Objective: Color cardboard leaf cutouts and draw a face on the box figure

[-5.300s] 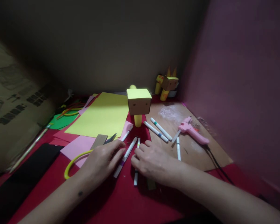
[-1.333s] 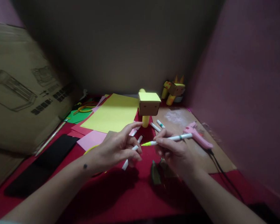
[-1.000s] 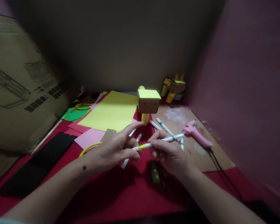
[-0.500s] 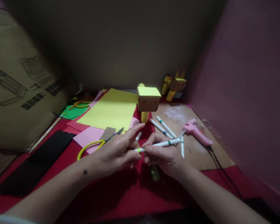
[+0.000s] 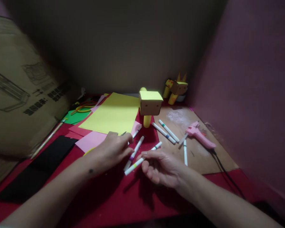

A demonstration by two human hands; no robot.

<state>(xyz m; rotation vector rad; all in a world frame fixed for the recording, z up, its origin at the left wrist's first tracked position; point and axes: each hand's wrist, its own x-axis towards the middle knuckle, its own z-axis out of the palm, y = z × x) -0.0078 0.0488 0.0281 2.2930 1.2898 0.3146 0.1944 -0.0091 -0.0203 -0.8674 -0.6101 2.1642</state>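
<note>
The right hand [image 5: 160,167] is pinching a slim white marker with yellow and green bands [image 5: 137,164], its fingers clamping on the smooth barrel, which is slanting over the matte red worktop [image 5: 104,202]. The left hand [image 5: 112,150] is curling low beside a straight white marker with a purple band [image 5: 138,145]; whether its fingers are gripping anything, I cannot tell. Behind them, a figure with a boxy brown cardboard head and flat yellow paper top [image 5: 150,108] is standing on a rounded yellow leg [image 5: 146,122]. A smooth yellow paper sheet [image 5: 111,114] is lying on the left. A pink plastic glue gun [image 5: 199,136] is resting on a flat, whitish-smeared tan board [image 5: 211,163].
</note>
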